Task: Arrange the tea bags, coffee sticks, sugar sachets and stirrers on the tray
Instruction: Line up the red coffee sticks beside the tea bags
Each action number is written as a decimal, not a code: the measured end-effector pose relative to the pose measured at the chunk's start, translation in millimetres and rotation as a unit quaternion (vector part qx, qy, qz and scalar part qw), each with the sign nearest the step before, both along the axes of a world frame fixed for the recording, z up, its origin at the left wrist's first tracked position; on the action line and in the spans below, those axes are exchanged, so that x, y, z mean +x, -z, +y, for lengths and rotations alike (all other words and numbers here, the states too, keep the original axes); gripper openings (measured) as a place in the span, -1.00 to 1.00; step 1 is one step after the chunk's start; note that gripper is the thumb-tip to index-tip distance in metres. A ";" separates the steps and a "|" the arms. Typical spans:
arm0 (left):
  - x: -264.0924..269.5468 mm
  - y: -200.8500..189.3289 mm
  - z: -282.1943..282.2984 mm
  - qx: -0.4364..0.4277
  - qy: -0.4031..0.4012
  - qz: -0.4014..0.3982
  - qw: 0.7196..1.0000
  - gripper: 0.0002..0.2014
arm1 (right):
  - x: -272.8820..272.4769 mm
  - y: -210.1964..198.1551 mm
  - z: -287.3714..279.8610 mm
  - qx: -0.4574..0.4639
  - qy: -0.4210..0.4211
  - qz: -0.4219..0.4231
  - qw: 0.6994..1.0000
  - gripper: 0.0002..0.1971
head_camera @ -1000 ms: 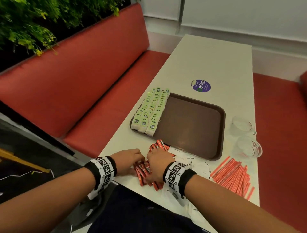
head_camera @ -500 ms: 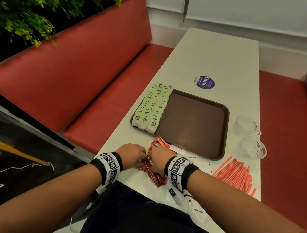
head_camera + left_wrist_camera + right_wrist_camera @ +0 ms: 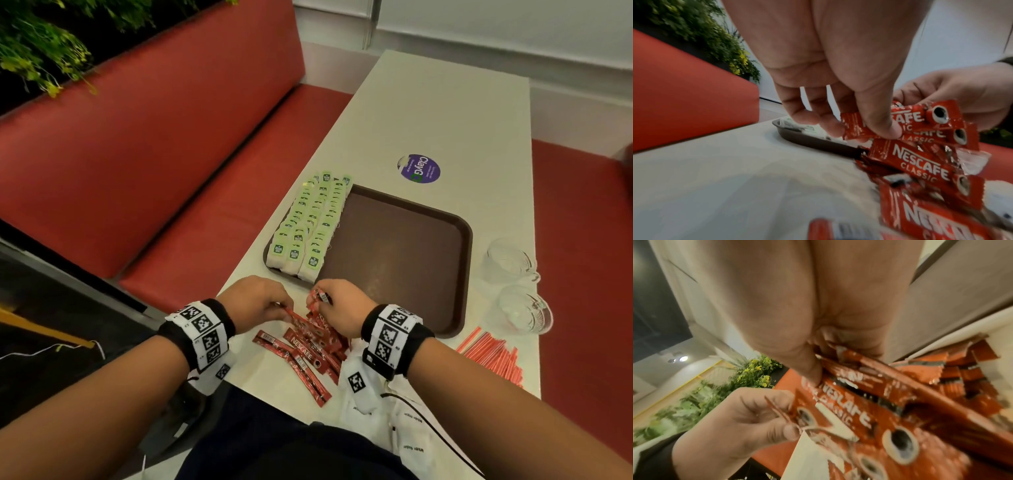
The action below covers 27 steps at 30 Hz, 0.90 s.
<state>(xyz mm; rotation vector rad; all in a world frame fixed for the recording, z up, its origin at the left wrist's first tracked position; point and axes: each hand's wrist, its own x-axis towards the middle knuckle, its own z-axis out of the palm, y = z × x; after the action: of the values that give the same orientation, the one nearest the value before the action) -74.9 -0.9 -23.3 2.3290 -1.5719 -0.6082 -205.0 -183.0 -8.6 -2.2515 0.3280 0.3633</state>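
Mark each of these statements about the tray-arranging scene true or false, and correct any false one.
1. The tea bags lie in rows on the tray. True.
2. The coffee sticks are already on the tray. False: they lie on the table, some gripped by the left hand and the right hand.
3. The stirrers lie on the table beside the tray. True.
4. The two glass cups hold stirrers. False: they look empty.

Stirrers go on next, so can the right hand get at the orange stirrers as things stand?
Probably not yet: the right hand grips coffee sticks, so it is full. Otherwise the stirrers lie uncovered on the table on its side, nothing between.
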 end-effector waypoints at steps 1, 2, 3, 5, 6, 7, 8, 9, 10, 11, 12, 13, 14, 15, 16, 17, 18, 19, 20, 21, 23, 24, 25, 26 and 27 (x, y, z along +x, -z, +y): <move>3.3 -2.9 -0.9 -0.006 -0.013 0.007 1.000 -0.83 | 0.1 -2.0 -2.8 0.012 0.016 -0.010 1.000 -0.80; 6.7 -5.4 -2.0 -0.013 -0.024 0.010 1.000 -0.83 | 0.1 -3.8 -5.3 0.021 0.035 -0.019 0.999 -0.81; 10.1 -7.9 -3.0 -0.023 -0.033 0.012 0.999 -0.83 | -0.2 -6.2 -7.6 0.032 0.057 -0.030 0.997 -0.82; 17.1 -12.0 -5.7 -0.041 -0.052 0.011 0.998 -0.80 | 0.1 -10.1 -12.0 0.076 0.107 -0.055 0.990 -0.83; 19.7 -13.9 -6.9 -0.046 -0.066 0.015 0.997 -0.78 | 0.5 -11.8 -14.3 0.100 0.127 -0.069 0.984 -0.82; 21.8 -15.8 -8.9 -0.051 -0.080 0.021 0.995 -0.77 | 1.2 -13.5 -16.7 0.122 0.143 -0.082 0.979 -0.80; 23.7 -17.0 -10.7 -0.060 -0.092 0.028 0.994 -0.78 | 2.5 -14.1 -19.6 0.144 0.157 -0.091 0.973 -0.79; 24.7 -18.7 -13.1 -0.069 -0.099 0.034 0.992 -0.81 | 4.1 -13.9 -22.3 0.169 0.172 -0.098 0.966 -0.79; 25.7 -20.3 -15.8 -0.077 -0.103 0.041 0.991 -0.83 | 6.1 -13.0 -24.7 0.201 0.189 -0.101 0.956 -0.82; 26.5 -22.0 -18.9 -0.081 -0.107 0.050 0.990 -0.84 | 7.7 -13.1 -26.2 0.233 0.201 -0.105 0.946 -0.86; 27.1 -23.7 -22.7 -0.080 -0.113 0.060 0.989 -0.86 | 8.8 -12.5 -27.9 0.252 0.208 -0.109 0.939 -0.86; 27.6 -25.7 -26.7 -0.077 -0.121 0.068 0.987 -0.88 | 9.2 -12.1 -30.2 0.249 0.204 -0.113 0.940 -0.76; 28.3 -26.9 -30.4 -0.076 -0.129 0.073 0.986 -0.89 | 9.2 -12.0 -32.4 0.231 0.191 -0.117 0.947 -0.66; 28.6 -28.2 -34.2 -0.078 -0.137 0.080 0.984 -0.90 | 9.4 -11.6 -34.3 0.213 0.174 -0.121 0.954 -0.60; 29.6 -29.0 -37.5 -0.083 -0.143 0.089 0.982 -0.90 | 9.4 -12.2 -35.6 0.204 0.156 -0.125 0.958 -0.59; 30.3 -30.2 -41.1 -0.089 -0.147 0.100 0.980 -0.91 | 10.1 -11.4 -36.9 0.202 0.141 -0.126 0.961 -0.60; 30.8 -31.7 -44.3 -0.093 -0.147 0.107 0.979 -0.93 | 11.3 -10.6 -38.0 0.203 0.133 -0.129 0.961 -0.65; 30.9 -33.4 -48.4 -0.093 -0.145 0.115 0.978 -0.94 | 12.4 -10.7 -38.5 0.205 0.131 -0.133 0.961 -0.72; 31.4 -35.2 -52.8 -0.093 -0.142 0.125 0.977 -0.97 | 13.0 -11.3 -39.1 0.212 0.137 -0.136 0.958 -0.79; 31.9 -37.1 -57.7 -0.095 -0.138 0.138 0.976 -0.97 | 13.4 -11.2 -40.5 0.220 0.148 -0.137 0.954 -0.81; 33.5 -39.7 -67.4 -0.098 -0.134 0.160 0.973 -0.93 | 13.4 -10.0 -44.5 0.241 0.174 -0.134 0.945 -0.78; 35.1 -40.2 -72.0 -0.093 -0.133 0.163 0.973 -0.94 | 13.4 -9.7 -46.5 0.258 0.187 -0.132 0.939 -0.74; 37.0 -40.9 -76.8 -0.083 -0.129 0.162 0.975 -0.96 | 13.9 -8.6 -48.5 0.272 0.199 -0.132 0.932 -0.70; 39.7 -41.3 -81.5 -0.071 -0.127 0.161 0.976 -0.95 | 14.7 -7.1 -50.9 0.282 0.213 -0.133 0.926 -0.67; 43.0 -41.7 -86.5 -0.056 -0.123 0.163 0.977 -0.94 | 15.7 -5.6 -53.3 0.289 0.229 -0.137 0.919 -0.67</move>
<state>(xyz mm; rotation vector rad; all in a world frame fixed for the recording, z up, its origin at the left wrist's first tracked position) -31.9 -87.4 18.4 2.1607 -1.1228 -0.7708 -189.3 -236.2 -2.9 -1.5539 0.5090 -0.1019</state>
